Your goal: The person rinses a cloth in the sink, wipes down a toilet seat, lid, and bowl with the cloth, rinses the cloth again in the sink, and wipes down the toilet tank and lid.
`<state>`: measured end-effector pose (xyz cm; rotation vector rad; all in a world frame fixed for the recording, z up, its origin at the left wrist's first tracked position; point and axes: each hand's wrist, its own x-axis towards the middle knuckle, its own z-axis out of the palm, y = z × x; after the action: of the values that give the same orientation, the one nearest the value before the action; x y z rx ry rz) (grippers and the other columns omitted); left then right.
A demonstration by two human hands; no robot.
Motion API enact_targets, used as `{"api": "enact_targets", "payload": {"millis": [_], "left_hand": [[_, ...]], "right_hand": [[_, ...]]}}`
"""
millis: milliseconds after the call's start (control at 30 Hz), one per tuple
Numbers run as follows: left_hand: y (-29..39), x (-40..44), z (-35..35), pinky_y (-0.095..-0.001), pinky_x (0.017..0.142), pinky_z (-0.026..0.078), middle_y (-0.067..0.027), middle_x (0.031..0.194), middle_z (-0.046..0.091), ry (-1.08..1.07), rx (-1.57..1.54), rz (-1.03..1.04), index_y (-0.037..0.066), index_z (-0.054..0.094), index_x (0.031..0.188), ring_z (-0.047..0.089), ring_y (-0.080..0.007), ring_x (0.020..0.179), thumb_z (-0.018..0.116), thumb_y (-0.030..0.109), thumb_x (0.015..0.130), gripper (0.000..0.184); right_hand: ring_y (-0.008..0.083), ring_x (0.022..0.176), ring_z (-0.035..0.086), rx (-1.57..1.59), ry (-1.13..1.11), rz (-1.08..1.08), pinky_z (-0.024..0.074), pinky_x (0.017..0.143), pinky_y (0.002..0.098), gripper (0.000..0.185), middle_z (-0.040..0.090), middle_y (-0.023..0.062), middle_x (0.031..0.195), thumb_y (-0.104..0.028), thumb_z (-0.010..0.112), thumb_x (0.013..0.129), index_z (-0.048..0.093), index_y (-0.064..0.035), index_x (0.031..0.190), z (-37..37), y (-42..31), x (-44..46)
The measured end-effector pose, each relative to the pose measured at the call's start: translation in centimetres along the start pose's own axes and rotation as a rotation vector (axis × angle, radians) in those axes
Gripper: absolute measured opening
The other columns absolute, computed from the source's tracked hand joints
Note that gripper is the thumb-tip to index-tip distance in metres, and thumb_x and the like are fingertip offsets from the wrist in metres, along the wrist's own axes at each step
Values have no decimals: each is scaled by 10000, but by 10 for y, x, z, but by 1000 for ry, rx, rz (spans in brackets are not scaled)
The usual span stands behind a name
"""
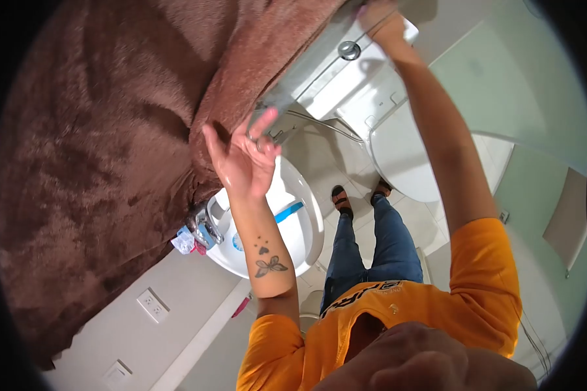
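My left hand [244, 163] is raised palm up beside the folded edge of a brown plush cloth [111, 150]. Its thumb and fingers are apart, the palm looks wet, and a ring sits on one finger. Nothing rests in it. My right hand [383, 26] reaches far forward, over the toilet tank [336, 88] with its round flush button [349, 51]. It is smeared by motion at the frame's top, near the end of a clear glass-like edge [319, 73]; its fingers and anything in them are unclear.
Below my left forearm is a white washbasin [310, 225] with a blue strip-like item [289, 212] and a metal faucet [205, 228]. The closed toilet lid [407, 159] lies to the right. A wall outlet [152, 305] and frosted glass panels [515, 85] flank the room.
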<state>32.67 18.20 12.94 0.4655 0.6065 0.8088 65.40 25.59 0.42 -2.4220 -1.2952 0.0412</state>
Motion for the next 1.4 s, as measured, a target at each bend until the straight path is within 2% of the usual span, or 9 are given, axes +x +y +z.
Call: {"api": "enact_targets", "payload": {"millis": [167,467,600,667,767,933,1033,1200,1400], "left_hand": [[44,25,35,-435,858,491,-247,1302,379,291,345,254,-37,307,1308,501,-370,1124,314,383,968,541],[98,8,57,-452,950,353,-94,1227,511,137,463,515,30,452,1231,494,-245,1134,375,246,951,362],[115,13,54,-323,852,405,-42,962,587,76,475,478,22,565,1060,550,-148,915,435,281,938,314],[123,21,51,-273,685,393,8,732,546,102,454,514,21,617,846,494,-93,710,479,344,919,358],[132,18,85,-309,534,298,0,544,430,229,1124,661,-6,497,577,366,-104,570,490,493,884,586],[138,21,102,-321,725,417,-130,674,553,188,1462,303,-76,584,761,495,-195,700,405,572,887,684],[145,21,97,-309,988,329,-251,1206,533,93,1460,190,-26,542,1178,501,-257,1155,383,522,907,632],[153,29,66,-326,999,355,-197,1287,487,-476,1745,858,30,341,1342,464,-317,1196,356,-20,855,489],[163,30,62,-307,1083,222,-188,1388,376,-585,1680,551,100,296,1406,335,-284,1307,398,294,948,508]], "right_hand": [[254,984,571,-161,-363,-545,533,696,421,239,601,77,1008,-157,483,815,646,-64,963,0,-112,-100],[221,840,612,1136,-856,-32,478,777,320,362,639,88,906,-74,502,635,636,-34,969,-107,28,-80],[183,730,592,700,-561,-187,472,686,278,471,624,114,781,-112,513,607,605,-22,1061,-160,25,-6],[292,927,581,372,-409,-166,458,825,342,460,600,166,1080,-190,529,650,589,-22,1074,-159,9,12],[373,984,557,46,10,-249,443,854,419,415,589,226,1091,-215,577,704,592,-36,1078,-143,44,101],[362,948,585,8,345,-115,452,821,461,297,641,178,981,-170,584,733,636,-87,1013,-127,63,107],[367,722,615,-145,851,-633,473,694,503,150,634,209,757,-169,588,724,648,-57,803,-101,64,99],[374,706,598,-231,420,-185,440,664,488,246,611,209,639,-217,585,687,600,-12,551,-75,5,38],[287,803,565,258,-100,-599,434,682,427,236,576,97,851,-77,567,685,603,-88,918,-83,-185,-150]]}}
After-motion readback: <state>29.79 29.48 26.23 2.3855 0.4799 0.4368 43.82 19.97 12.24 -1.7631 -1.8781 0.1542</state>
